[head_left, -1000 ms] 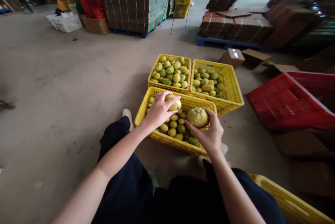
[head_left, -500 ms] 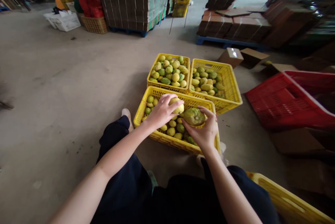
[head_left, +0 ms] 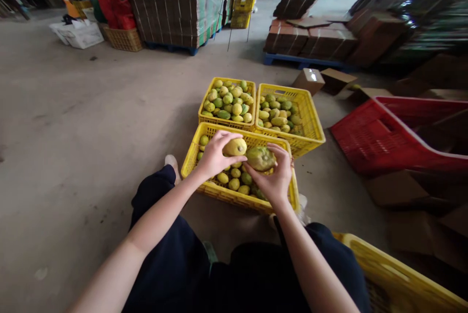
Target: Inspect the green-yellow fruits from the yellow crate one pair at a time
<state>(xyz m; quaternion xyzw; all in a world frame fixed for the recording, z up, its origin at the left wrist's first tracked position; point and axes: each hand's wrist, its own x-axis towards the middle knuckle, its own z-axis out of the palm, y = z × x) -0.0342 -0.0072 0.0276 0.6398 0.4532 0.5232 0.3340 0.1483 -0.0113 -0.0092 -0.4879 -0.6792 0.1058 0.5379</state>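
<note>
My left hand [head_left: 215, 158] is closed around an egg-shaped yellow fruit [head_left: 235, 146], whose small brown stem end faces up toward me. Gripped in my right hand [head_left: 278, 176] is a larger green-yellow fruit [head_left: 260, 158], ribbed and lumpy at one end. The two fruits are held close side by side above the near yellow crate [head_left: 190, 159]. Inside that crate lie several smaller yellow-green fruits [head_left: 234, 184], partly hidden by my hands and arms.
Behind stand a left yellow crate [head_left: 203, 105] heaped with fruit and a right yellow crate [head_left: 314, 118] partly filled. A red crate [head_left: 360, 142] and cardboard boxes [head_left: 309, 80] are at right. Another yellow crate [head_left: 395, 266] sits beside my right leg. Loaded pallets [head_left: 305, 61] stand farther back.
The view has shifted slightly, moving the scene left. My left hand has turned its yellow fruit so the stem end shows more. Both hands keep their fruits.
</note>
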